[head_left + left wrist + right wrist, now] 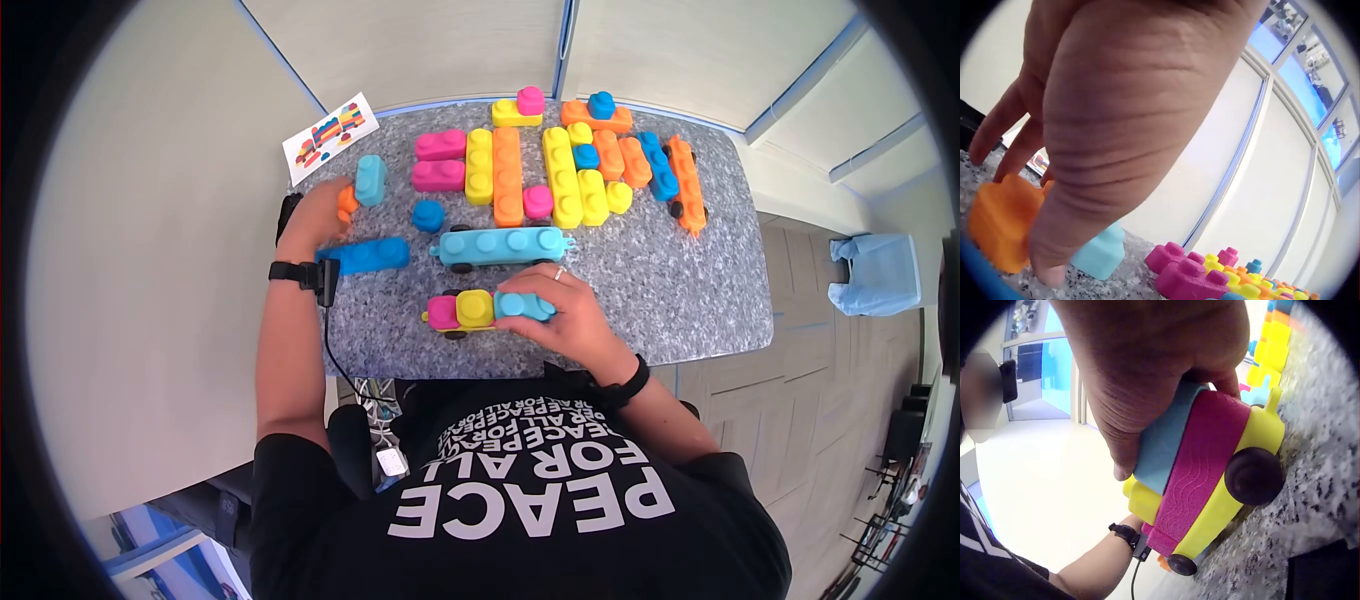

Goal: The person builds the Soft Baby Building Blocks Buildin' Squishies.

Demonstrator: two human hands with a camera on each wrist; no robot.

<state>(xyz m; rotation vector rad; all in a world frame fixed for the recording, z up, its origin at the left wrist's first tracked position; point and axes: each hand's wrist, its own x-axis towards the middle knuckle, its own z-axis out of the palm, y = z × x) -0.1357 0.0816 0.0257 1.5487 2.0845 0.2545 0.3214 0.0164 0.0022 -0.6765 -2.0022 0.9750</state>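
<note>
At the table's left side, my left hand (318, 212) has its thumb and fingers around an orange block (347, 203); the left wrist view shows the thumb against that block's (1002, 222) side. A light blue block (370, 180) stands just beyond. My right hand (568, 318) grips a light blue block (520, 306) on a yellow wheeled base (1210, 515), close to the front edge. A yellow block (474, 308) and a pink block (441, 311) also sit on this base. Behind it stands a light blue wheeled base (500, 245).
A long blue block (372, 256) lies by my left wrist, and a round blue block (428, 215) is near the middle. Pink blocks (440, 176), yellow and orange ones fill the back. An orange wheeled base (686, 183) is at right, a picture card (330, 137) at back left.
</note>
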